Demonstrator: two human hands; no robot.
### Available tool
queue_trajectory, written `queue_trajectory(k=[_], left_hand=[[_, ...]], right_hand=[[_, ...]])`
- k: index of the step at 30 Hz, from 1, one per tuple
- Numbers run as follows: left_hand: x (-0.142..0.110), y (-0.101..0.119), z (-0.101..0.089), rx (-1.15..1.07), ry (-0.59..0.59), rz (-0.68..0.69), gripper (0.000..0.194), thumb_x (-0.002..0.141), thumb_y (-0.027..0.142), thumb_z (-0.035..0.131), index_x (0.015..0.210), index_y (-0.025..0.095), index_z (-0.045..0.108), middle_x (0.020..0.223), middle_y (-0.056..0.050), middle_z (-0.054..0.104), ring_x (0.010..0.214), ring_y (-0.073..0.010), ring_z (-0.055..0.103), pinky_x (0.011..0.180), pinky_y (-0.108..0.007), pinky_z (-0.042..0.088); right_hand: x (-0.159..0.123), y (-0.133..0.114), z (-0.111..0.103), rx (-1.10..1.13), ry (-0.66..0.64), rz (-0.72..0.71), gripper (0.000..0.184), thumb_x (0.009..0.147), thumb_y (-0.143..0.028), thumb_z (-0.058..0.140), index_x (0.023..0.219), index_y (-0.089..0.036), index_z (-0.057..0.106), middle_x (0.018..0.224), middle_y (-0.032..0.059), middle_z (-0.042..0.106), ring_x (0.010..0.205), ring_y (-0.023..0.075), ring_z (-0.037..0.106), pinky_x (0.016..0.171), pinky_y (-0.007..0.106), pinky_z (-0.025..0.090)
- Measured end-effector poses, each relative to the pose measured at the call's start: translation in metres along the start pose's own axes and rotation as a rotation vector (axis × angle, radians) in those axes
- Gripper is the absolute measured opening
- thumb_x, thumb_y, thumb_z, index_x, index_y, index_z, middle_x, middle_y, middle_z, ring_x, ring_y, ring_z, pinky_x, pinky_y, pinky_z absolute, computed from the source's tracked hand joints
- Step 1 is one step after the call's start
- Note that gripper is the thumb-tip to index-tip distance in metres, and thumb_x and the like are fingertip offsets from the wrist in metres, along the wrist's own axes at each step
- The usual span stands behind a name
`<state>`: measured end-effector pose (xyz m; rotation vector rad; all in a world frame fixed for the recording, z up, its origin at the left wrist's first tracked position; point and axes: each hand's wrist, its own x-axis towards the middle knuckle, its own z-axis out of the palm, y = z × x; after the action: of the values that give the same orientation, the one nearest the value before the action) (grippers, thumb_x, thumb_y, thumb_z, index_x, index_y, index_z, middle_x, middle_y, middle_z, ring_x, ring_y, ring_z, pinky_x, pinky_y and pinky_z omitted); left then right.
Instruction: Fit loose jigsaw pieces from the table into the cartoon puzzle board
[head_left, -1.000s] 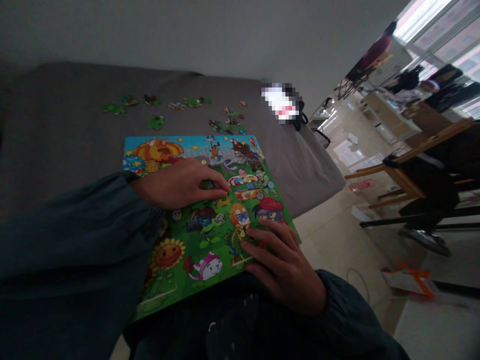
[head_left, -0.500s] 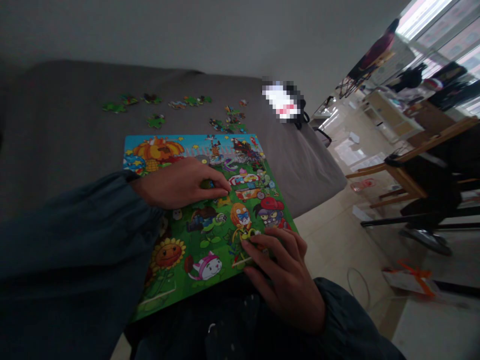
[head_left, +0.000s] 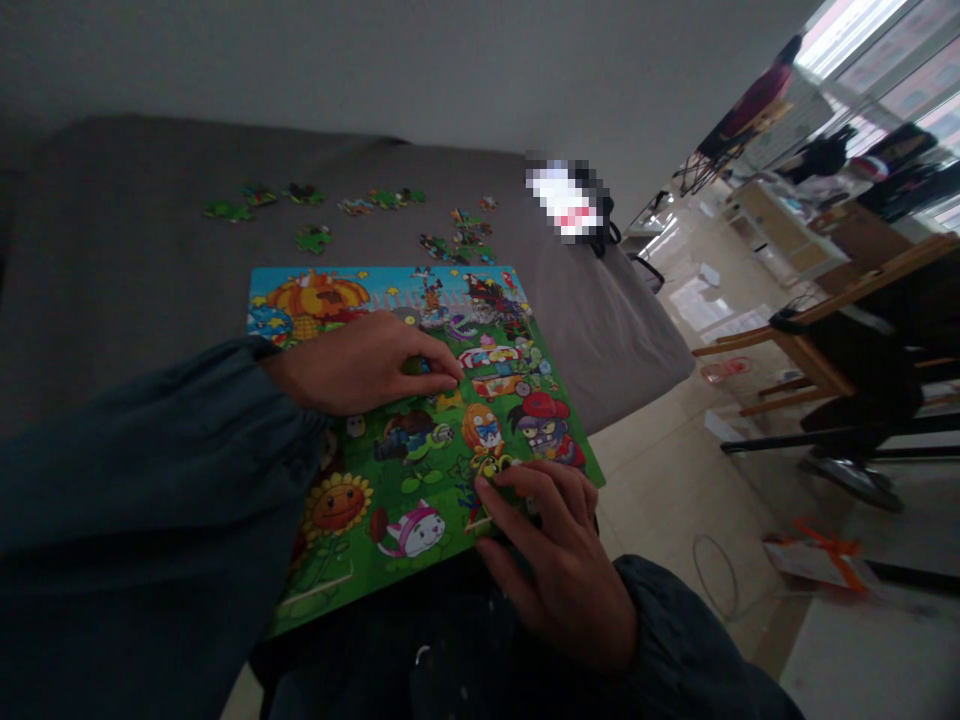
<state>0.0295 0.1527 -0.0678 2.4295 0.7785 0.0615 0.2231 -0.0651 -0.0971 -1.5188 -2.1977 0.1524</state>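
**Two hands working on a cartoon jigsaw puzzle board (head_left: 315, 295) across the person's lap**

The left hand (head_left: 360, 365) is closed, its fingertips pinching a small dark green puzzle piece (head_left: 412, 367) at the middle of the board. The right hand (head_left: 555, 570) is curved, with its fingertips (head_left: 487, 490) down on the picture near the board's near corner; whether it grips a piece cannot be told. The board lies aslant, its near side over dark trousers (head_left: 465, 650) and its far side on a grey padded surface (head_left: 135, 250). Loose puzzle pieces (head_left: 386, 200) are scattered on that surface just beyond the board's far edge. A wooden chair (head_left: 795, 345) stands off to the right.
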Motion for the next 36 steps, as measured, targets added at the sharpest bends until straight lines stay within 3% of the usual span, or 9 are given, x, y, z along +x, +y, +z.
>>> queue_trajectory(k=[4,10,15,17,20,22,25,31,36], left_hand=[[0.000,0.000,0.000,0.009,-0.008,0.010,0.036,0.095,0.045,0.052,0.115,0.026,0.074,0.109,-0.004,0.076,0.096,-0.0196,0.067,0.087,-0.029,0.045],[0.000,-0.001,0.000,-0.019,0.021,0.041,0.033,0.094,0.046,0.056,0.111,0.026,0.076,0.105,-0.002,0.077,0.092,-0.0174,0.067,0.083,-0.025,0.046],[-0.003,0.012,0.004,-0.197,0.024,0.132,0.028,0.093,0.045,0.061,0.105,0.026,0.077,0.094,0.001,0.077,0.082,-0.0130,0.068,0.076,-0.022,0.046],[-0.004,0.022,0.008,-0.291,0.005,0.186,0.027,0.093,0.044,0.062,0.106,0.025,0.076,0.095,0.001,0.077,0.083,-0.0122,0.069,0.074,-0.020,0.047],[-0.006,0.039,0.016,-0.390,-0.039,0.187,0.028,0.092,0.041,0.064,0.114,0.025,0.072,0.093,0.002,0.076,0.079,-0.0112,0.069,0.066,-0.018,0.046],[-0.007,0.047,0.020,-0.443,-0.075,0.158,0.031,0.091,0.040,0.065,0.118,0.025,0.068,0.090,0.003,0.076,0.075,-0.0106,0.069,0.060,-0.017,0.044],[-0.007,0.050,0.023,-0.504,-0.128,0.132,0.033,0.089,0.040,0.068,0.118,0.026,0.065,0.089,0.004,0.076,0.075,-0.0109,0.069,0.060,-0.016,0.043],[-0.004,0.041,0.021,-0.510,-0.075,0.091,0.029,0.089,0.046,0.065,0.108,0.024,0.068,0.084,0.004,0.075,0.070,-0.0108,0.066,0.058,-0.018,0.041],[0.000,0.032,0.017,-0.419,0.116,0.025,0.039,0.093,0.055,0.053,0.095,0.020,0.072,0.068,0.002,0.067,0.057,-0.0097,0.055,0.050,-0.020,0.033]], right_hand=[[0.002,-0.001,0.000,-0.006,-0.012,-0.014,0.038,0.094,-0.023,0.059,0.132,-0.018,0.060,0.133,0.0095,0.060,0.127,0.0287,0.046,0.106,0.047,0.034],[0.003,-0.002,0.001,0.004,-0.018,-0.011,0.038,0.094,-0.022,0.059,0.132,-0.018,0.060,0.135,0.0085,0.060,0.129,0.0286,0.046,0.108,0.046,0.033],[0.005,0.003,-0.006,0.164,0.078,0.075,0.047,0.094,-0.020,0.059,0.141,-0.021,0.051,0.136,0.0076,0.061,0.131,0.0254,0.047,0.110,0.044,0.036],[0.009,0.007,-0.008,0.315,0.140,0.183,0.053,0.094,-0.021,0.060,0.145,-0.024,0.045,0.131,0.0078,0.063,0.124,0.0226,0.054,0.106,0.042,0.043],[0.016,0.010,-0.007,0.591,0.165,0.307,0.053,0.093,-0.023,0.064,0.144,-0.030,0.048,0.109,0.0030,0.070,0.097,0.0163,0.067,0.088,0.033,0.055],[0.019,0.011,-0.004,0.751,0.166,0.353,0.051,0.092,-0.022,0.066,0.140,-0.032,0.053,0.096,-0.0005,0.071,0.084,0.0128,0.068,0.076,0.026,0.058],[0.022,0.011,0.001,0.868,0.193,0.393,0.046,0.090,-0.020,0.069,0.134,-0.031,0.059,0.089,-0.0023,0.072,0.078,0.0108,0.070,0.071,0.022,0.058],[0.020,0.017,-0.003,0.744,0.148,0.374,0.025,0.088,-0.018,0.069,0.111,-0.027,0.073,0.092,-0.0006,0.076,0.079,0.0123,0.071,0.074,0.026,0.059],[0.018,0.031,-0.010,0.483,0.240,0.374,0.022,0.085,-0.018,0.074,0.105,-0.025,0.073,0.088,-0.0010,0.076,0.077,0.0125,0.071,0.069,0.024,0.058]])
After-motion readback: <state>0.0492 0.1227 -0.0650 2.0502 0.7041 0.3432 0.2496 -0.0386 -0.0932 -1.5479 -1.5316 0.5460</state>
